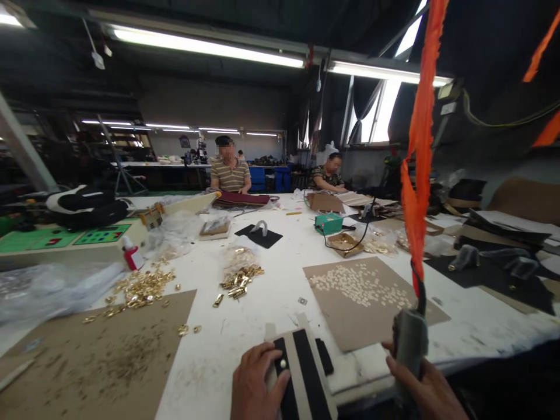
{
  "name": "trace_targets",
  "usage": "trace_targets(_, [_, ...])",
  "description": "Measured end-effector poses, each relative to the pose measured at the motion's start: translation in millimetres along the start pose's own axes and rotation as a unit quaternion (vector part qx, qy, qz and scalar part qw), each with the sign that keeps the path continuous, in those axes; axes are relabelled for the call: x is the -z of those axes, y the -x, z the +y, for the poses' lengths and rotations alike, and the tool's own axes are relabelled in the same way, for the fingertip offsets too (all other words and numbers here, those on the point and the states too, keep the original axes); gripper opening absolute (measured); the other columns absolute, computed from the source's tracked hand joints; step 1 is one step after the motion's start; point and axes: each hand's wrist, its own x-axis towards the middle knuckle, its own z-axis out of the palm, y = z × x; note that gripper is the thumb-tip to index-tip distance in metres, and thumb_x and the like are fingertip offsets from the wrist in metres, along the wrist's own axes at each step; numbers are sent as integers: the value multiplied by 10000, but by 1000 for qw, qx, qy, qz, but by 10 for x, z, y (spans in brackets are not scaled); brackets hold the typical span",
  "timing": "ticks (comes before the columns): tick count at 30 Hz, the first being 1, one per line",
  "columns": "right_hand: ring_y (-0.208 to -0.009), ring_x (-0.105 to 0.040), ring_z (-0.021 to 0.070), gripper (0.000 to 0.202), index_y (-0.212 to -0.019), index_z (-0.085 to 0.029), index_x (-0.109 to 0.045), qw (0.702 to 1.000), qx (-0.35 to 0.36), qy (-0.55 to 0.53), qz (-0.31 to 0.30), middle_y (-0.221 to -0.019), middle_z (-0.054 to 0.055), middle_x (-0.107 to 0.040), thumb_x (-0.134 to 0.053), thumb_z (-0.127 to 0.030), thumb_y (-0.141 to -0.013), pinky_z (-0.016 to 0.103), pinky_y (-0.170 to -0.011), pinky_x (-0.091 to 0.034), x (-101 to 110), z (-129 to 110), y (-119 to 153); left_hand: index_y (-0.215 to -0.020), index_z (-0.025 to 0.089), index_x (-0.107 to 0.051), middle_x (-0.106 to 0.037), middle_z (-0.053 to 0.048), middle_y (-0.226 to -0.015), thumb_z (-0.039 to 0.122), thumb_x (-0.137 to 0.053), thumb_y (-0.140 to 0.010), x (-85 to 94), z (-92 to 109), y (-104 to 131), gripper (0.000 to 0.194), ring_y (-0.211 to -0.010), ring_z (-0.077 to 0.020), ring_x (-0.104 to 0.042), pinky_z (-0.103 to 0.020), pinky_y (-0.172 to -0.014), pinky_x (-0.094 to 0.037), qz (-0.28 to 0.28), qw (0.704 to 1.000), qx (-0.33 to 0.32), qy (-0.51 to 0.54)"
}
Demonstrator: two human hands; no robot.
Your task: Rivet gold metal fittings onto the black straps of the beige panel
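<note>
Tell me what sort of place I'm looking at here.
Most likely a workshop for assembling small goods: loose gold metal fittings lie heaped on a large white worktable, a co-worker is at its far side, and a bright tube light runs overhead.

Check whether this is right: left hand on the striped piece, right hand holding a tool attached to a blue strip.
The strip is orange, not blue, as the head view shows. The left hand is on the striped piece, and the right hand holds the tool.
</note>
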Motion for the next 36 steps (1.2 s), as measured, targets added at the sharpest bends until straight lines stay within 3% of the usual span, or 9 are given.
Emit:
trace_targets(2, [-1083,-709,391,475,-1064,-420,-772,993,-32,-96,-65,-1160,68,-753,-722,-697,-682,503,-958,-582,-79,-334,-17,-1092,296,-781,-694,-72,-1291,315,-708,-822,4,43,15,280,-1257,-315,-586,-530,-1066,-465,-5,1000,15,10])
trace_targets(5, [-897,-709,303,618,-1277,-241,-674,967,5,-217,-134,-1014,94,-718,-801,-532,-747,462,-871,-585,-296,-943,-10,-1093,303,-769,-692,-50,-1277,261,-723,-828,38,173,52,272,-1250,-300,-577,-524,-1063,-438,0,999,32,25])
trace_targets(8, [-761,-661,192,565,-1266,-200,-649,929,19,-301,-216,-885,35,-664,-830,-428,-782,335,-750,-554,-681,-1464,48,-1078,287,-756,-694,-37,-1251,223,-749,-832,68,263,50,254,-1234,-281,-570,-500,-1062,-419,10,999,22,33])
trace_targets(11, [-776,-651,167,504,-1237,-212,-643,890,19,-349,-292,-850,8,-640,-834,-377,-801,289,-724,-534,-1110,-1738,162,-1076,293,-743,-688,-20,-1256,218,-783,-818,59,260,33,271,-1229,-275,-565,-488,-1049,-412,11,999,25,40])
trace_targets(15, [-594,-572,114,371,-1076,-192,-651,882,25,-378,-281,-718,-30,-591,-831,-380,-813,247,-583,-486,-1519,-1769,308,-1080,310,-733,-681,0,-1263,211,-817,-789,27,223,49,318,-1239,-269,-557,-475,-1048,-409,22,999,23,40])
trace_targets(19, [-534,-524,99,292,-883,-183,-611,880,31,-386,-275,-630,-45,-544,-807,-395,-842,234,-537,-457,-1718,-1669,357,-1083,301,-728,-683,-6,-1257,208,-819,-787,27,209,56,323,-1241,-271,-555,-466,-1045,-409,25,998,16,47])
trace_targets(36, [-560,-494,100,327,-763,-182,-550,901,55,-321,-286,-621,-39,-511,-757,-413,-865,242,-544,-421,-1832,-1587,381,-1101,282,-727,-671,-14,-1265,227,-818,-807,49,220,43,313,-1248,-271,-542,-463,-1042,-395,6,998,21,59])
